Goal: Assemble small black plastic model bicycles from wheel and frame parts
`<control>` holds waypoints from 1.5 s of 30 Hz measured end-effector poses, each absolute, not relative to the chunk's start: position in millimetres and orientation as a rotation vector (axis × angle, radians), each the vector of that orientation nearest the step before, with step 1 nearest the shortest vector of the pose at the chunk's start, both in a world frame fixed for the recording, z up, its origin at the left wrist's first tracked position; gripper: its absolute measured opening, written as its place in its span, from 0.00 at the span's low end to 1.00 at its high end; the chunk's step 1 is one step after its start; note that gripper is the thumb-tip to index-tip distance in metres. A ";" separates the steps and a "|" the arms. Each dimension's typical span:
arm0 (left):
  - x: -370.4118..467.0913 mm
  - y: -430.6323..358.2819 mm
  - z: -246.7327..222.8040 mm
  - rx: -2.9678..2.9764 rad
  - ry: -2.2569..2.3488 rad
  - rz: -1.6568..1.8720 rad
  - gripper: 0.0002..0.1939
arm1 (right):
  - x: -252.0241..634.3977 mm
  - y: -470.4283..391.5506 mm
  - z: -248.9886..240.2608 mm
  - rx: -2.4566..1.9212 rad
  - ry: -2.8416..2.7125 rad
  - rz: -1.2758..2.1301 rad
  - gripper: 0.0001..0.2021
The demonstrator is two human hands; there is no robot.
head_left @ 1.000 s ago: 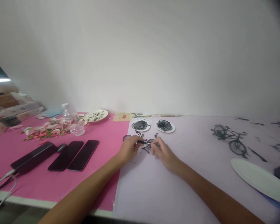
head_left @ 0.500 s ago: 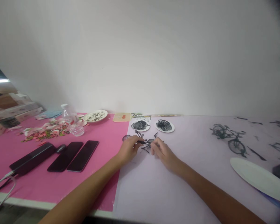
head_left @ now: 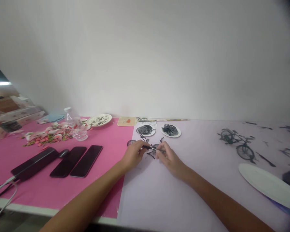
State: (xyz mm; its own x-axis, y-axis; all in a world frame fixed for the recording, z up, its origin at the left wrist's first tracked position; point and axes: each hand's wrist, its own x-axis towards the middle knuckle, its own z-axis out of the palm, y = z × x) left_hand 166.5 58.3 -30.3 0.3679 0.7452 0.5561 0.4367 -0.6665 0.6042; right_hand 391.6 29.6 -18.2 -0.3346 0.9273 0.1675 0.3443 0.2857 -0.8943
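Note:
My left hand (head_left: 134,154) pinches a thin black part (head_left: 146,147) at the middle of the table. Facing it, my right hand (head_left: 169,158) is closed on a slim tool with a bright metal tip (head_left: 154,149), which meets the black part between the hands. Black model bicycle parts (head_left: 151,154) lie just below and behind the fingertips, and a small spoked wheel (head_left: 130,142) is beside my left hand. Behind are two small white plates, one with black wheels (head_left: 146,129), the other with black pieces (head_left: 169,129).
An assembled black model bicycle (head_left: 236,143) and a white oval plate (head_left: 268,185) are at the right. On the pink left side lie two phones (head_left: 86,161), a black case (head_left: 35,163), a clear bottle (head_left: 72,120), petal-like scraps (head_left: 49,133) and a plate of bits (head_left: 99,120).
My right fingers have shifted slightly around the tool. My left hand keeps almost the same place, still pinching the black part.

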 end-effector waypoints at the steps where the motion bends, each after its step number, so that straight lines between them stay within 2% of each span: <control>1: 166.5 58.6 -30.5 2.279 1.039 1.206 0.13 | 391.4 30.0 -18.9 -1.137 -1.826 1.027 0.12; 19: 166.4 59.8 -31.3 2.305 1.059 1.232 0.11 | 389.5 30.6 -17.4 -1.112 -1.775 1.048 0.15; 27: 166.9 60.6 -34.9 2.331 1.012 1.246 0.13 | 388.6 35.6 -21.1 -1.140 -1.820 0.769 0.13; 36: 172.2 53.6 -23.3 2.297 1.028 1.531 0.12 | 388.0 29.3 -17.9 -1.168 -1.849 0.785 0.16; 45: 173.1 53.8 -29.9 2.369 0.953 1.461 0.10 | 387.3 31.1 -17.2 -1.182 -1.764 0.709 0.16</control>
State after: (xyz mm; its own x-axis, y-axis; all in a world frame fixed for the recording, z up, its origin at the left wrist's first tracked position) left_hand 173.1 53.8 -29.9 0.3040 0.6149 0.7277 0.4182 -0.7724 0.4780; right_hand 387.3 31.1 -17.2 -0.1679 0.9223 0.3481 0.4249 0.3863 -0.8187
